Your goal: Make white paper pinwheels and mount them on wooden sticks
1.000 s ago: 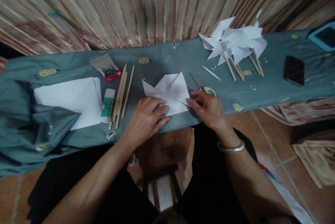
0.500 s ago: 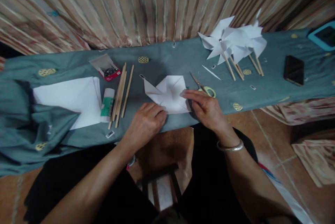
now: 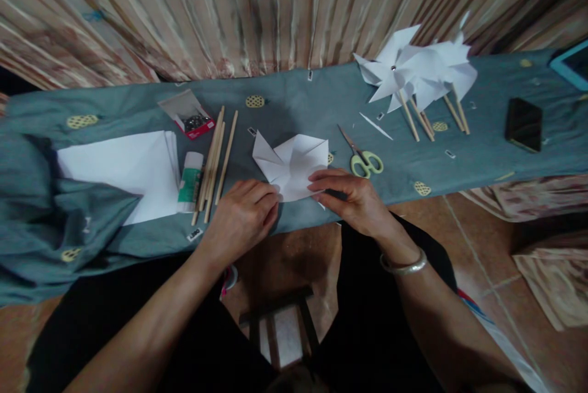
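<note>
A partly folded white paper pinwheel (image 3: 294, 160) lies near the front edge of the cloth-covered table, one pointed blade standing up at its left. My left hand (image 3: 245, 212) has its fingers curled and pinches the lower left edge of the paper. From the other side, my right hand (image 3: 351, 200) grips the lower right part between thumb and fingers, bending it inward. Green-handled scissors (image 3: 362, 160) lie just beyond my right hand. Left of my left hand are several wooden sticks (image 3: 215, 163) and a glue stick (image 3: 190, 182).
A stack of white paper (image 3: 138, 166) lies at the left beside bunched cloth. An open red box of small metal pins (image 3: 195, 123) sits behind the sticks. Finished pinwheels (image 3: 413, 68), a paper sliver (image 3: 376, 127) and a black phone (image 3: 523, 123) occupy the right side. A pleated curtain hangs behind.
My right hand has moved down and left, from the paper's right side to its lower right part, which now bends inward. The scissors are now uncovered. My left hand has shifted slightly left.
</note>
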Available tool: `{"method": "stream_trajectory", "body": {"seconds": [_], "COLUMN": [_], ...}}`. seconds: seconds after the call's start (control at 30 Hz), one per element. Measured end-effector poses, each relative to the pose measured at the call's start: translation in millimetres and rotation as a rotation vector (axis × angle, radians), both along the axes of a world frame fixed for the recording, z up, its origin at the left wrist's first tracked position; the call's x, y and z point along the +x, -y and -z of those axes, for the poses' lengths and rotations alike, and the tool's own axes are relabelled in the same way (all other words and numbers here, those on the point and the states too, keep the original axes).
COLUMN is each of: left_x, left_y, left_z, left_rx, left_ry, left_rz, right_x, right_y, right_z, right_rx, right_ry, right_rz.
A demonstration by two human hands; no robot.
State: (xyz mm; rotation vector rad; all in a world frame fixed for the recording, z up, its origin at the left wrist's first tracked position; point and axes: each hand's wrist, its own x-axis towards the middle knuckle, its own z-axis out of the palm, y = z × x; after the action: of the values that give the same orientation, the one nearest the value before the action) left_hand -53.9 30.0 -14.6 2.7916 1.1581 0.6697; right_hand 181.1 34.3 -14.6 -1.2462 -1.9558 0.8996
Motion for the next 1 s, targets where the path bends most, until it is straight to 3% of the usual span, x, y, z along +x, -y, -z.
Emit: {"method": "stream_trajectory", "body": {"seconds": [0.27,0.67,1.0], "left_x": [12.0,11.9,14.8], "left_y": [3.3,4.0,5.5], "left_z": [11.6,18.4,13.1], "left_rx": [-0.03,-0.09,-0.036], "left_ry": [0.134,0.218,0.129], "left_rz": [-0.01,0.004,-0.037], "right_x": [-16.3,-29.9,-34.4], "right_y": [-9.3,-12.1,-7.6], "right_z": [2.4,3.4,10.1], "right_rx": [-0.001,0.079,0.231], "right_ry": [-0.05,0.101,0.15], "right_rz": [0.107,0.227,0.181]}}
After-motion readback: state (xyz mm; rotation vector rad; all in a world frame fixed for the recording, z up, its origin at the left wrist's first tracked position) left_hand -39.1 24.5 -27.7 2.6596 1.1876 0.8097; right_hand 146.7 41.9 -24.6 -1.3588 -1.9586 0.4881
